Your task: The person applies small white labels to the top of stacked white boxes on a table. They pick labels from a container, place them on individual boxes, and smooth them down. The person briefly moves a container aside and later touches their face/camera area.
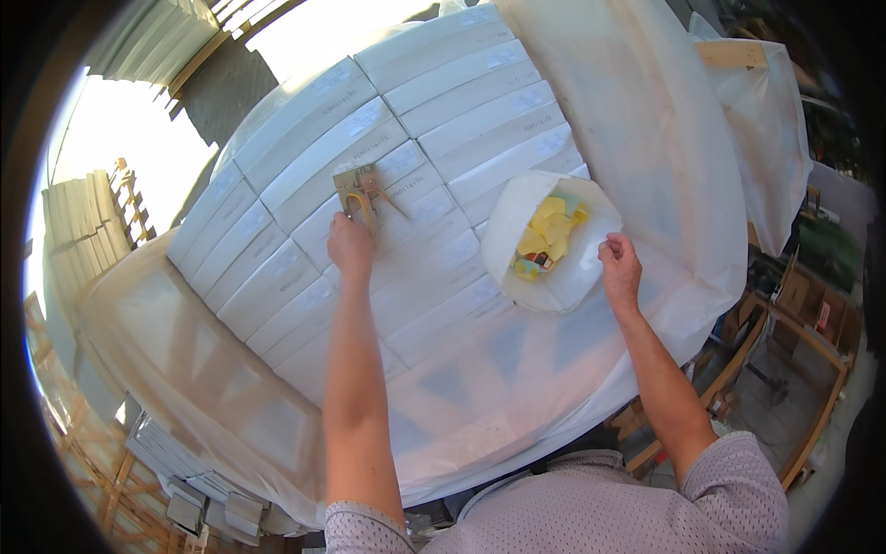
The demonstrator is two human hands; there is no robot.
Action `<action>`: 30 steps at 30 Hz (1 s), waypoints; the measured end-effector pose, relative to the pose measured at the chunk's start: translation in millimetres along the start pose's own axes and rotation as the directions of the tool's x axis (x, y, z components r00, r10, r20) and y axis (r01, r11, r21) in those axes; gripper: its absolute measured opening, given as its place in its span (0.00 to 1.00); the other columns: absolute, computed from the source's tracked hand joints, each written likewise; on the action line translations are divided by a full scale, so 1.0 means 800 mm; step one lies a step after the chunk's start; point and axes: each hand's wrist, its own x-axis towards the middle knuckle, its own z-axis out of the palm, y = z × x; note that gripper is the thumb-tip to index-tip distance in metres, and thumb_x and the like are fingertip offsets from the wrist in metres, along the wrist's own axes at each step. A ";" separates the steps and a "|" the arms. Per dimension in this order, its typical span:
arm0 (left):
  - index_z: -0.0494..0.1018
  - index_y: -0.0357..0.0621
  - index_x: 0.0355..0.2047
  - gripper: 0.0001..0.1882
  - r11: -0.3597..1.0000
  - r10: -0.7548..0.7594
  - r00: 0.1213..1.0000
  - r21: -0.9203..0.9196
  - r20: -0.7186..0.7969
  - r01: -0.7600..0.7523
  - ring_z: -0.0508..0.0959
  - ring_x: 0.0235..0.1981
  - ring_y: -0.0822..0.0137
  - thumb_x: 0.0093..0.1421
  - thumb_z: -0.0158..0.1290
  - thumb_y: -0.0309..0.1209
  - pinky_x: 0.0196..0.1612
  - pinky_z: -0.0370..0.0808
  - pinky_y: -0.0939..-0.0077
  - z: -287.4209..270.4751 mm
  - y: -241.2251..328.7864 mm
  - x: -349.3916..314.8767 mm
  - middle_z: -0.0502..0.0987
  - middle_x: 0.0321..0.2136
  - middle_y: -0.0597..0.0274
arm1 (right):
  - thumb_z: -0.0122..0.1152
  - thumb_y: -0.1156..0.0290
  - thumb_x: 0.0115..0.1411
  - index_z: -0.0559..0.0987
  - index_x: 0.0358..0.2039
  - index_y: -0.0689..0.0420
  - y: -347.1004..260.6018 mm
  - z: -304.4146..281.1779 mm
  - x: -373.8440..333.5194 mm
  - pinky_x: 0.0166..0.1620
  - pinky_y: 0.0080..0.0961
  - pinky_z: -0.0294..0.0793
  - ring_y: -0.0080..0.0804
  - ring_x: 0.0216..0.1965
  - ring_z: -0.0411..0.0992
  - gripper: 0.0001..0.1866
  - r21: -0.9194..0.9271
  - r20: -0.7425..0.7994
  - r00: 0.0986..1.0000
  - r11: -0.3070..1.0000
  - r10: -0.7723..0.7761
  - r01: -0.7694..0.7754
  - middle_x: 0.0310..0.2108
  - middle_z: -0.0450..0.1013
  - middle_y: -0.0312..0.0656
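Note:
My left hand grips the lower end of a metal staple gun that rests on a stack of long white wrapped packs. My right hand pinches the right rim of a white plastic bag lying open on the packs. Inside the bag are several yellow slips and a darker piece. The two hands are well apart, with the bag between them.
Clear plastic sheeting drapes over the pallet's right and near sides. A wooden frame stands at the right. More white stacks sit at the left, and flat packs lie below left.

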 end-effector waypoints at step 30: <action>0.74 0.32 0.44 0.19 0.847 -0.089 0.868 -0.421 0.488 0.324 0.80 0.26 0.65 0.65 0.49 0.38 0.30 0.76 0.70 -0.109 0.060 -0.453 0.81 0.31 0.53 | 0.63 0.62 0.59 0.80 0.45 0.66 0.007 -0.044 -0.051 0.41 0.29 0.78 0.34 0.37 0.80 0.20 -0.144 0.373 0.928 0.987 -0.014 0.073 0.36 0.80 0.49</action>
